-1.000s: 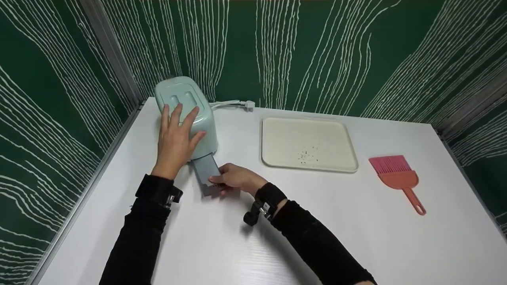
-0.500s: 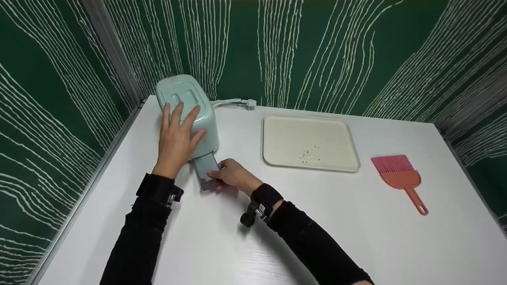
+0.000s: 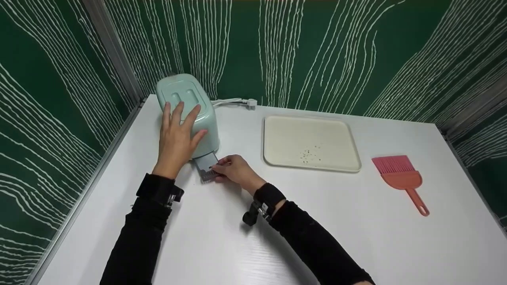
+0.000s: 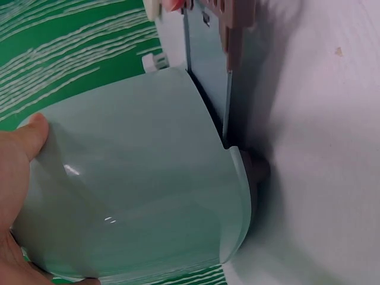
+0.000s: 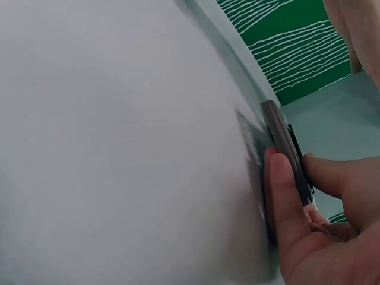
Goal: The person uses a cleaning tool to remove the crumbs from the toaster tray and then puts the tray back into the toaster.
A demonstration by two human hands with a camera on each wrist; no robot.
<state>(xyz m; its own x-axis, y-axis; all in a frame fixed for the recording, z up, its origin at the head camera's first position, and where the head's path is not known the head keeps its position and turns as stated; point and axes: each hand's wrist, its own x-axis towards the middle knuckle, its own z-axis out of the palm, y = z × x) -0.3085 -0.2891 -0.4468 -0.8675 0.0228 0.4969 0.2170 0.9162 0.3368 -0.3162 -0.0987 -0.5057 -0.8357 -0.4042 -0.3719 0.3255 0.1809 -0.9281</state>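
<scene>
A mint-green toaster [image 3: 210,134] with a lid on top stands at the table's back left. Across its top and near end lies my left hand [image 3: 174,142], fingers spread straight; the left wrist view shows the toaster's glossy end [image 4: 136,178] beside that hand. A grey crumb tray [image 3: 204,163] sticks partway out of a slot low in the toaster's near end. Thumb and fingers of my right hand [image 3: 236,173] pinch the tray's outer end. Seen from the right wrist, the tray's edge [image 5: 285,142] is between thumb and fingers, close above the tabletop.
A cream serving tray [image 3: 293,138] with dark crumbs lies right of the toaster. Farther right is a pink brush with a red dustpan [image 3: 402,180]. A white plug [image 3: 251,103] and cord lie behind, near the green wall [image 3: 245,47].
My right hand has pushed the crumb tray farther into the toaster, so less of it sticks out. My left hand stays on the toaster.
</scene>
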